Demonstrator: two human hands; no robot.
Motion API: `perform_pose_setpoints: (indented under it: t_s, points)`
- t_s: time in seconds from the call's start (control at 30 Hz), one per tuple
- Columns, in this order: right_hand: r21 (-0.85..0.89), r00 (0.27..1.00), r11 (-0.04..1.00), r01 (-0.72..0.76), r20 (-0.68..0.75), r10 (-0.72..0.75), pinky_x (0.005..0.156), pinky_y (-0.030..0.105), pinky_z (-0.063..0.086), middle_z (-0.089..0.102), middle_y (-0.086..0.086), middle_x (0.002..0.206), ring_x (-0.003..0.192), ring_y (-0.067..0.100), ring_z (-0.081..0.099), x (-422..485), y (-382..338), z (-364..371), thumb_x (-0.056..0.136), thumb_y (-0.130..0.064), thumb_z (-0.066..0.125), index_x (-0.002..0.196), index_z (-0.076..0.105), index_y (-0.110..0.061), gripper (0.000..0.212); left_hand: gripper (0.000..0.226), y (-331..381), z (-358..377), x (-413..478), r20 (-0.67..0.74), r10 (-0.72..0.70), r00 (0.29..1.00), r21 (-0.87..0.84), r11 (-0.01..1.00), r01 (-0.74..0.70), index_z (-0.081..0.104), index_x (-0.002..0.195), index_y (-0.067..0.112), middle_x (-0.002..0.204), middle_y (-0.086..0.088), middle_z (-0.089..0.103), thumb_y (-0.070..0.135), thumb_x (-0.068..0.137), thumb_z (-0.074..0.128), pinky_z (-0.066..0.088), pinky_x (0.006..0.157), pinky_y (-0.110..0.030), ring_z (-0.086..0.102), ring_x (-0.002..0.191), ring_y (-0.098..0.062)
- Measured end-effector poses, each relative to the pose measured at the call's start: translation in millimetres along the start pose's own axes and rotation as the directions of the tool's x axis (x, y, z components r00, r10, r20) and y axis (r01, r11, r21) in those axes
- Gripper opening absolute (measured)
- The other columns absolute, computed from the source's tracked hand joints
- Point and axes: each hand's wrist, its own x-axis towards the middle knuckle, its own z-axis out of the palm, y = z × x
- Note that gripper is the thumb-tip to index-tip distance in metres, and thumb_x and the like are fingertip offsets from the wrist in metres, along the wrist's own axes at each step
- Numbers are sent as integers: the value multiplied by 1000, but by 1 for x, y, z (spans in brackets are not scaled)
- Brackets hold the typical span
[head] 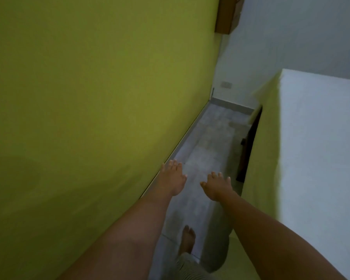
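Narrow corridor, dim and blurred, with a green wall (89,98) filling the left side. Just beside it the left hand (173,179) is held out, fingers spread, holding nothing. The blur makes it hard to say whether it brushes the wall; probably not. Between the arms the grey floor (212,142) runs ahead, with a bare foot (188,238) low in the middle. Then the right hand (217,185), also out, fingers splayed, empty. On the right are a dark doorway (249,146) and a jutting corner (269,138). Risk: the passage is tight, so the right arm could clip that corner or the left knuckles scrape the wall.
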Motion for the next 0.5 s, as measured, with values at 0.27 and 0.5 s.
perform_pose_setpoints:
  t_s: [0.27,0.5]
  points:
    - [59,991,990,-124,58,121,116,55,1,2,12,160,146,32,-2,85,58,-60,100,-45,21,150,13,-8,62,60,27,-32,128,61,82,995,23,996,-84,9,152,5,161,-15,5,38,103,21,4,119,-48,3,149,-28]
    - [95,992,988,-121,36,118,116,55,1,3,12,159,146,32,-2,171,72,-122,100,-46,22,150,14,-9,63,60,31,-79,226,67,83,994,0,997,-84,10,151,6,161,-13,3,38,103,22,2,119,-47,2,149,-27]
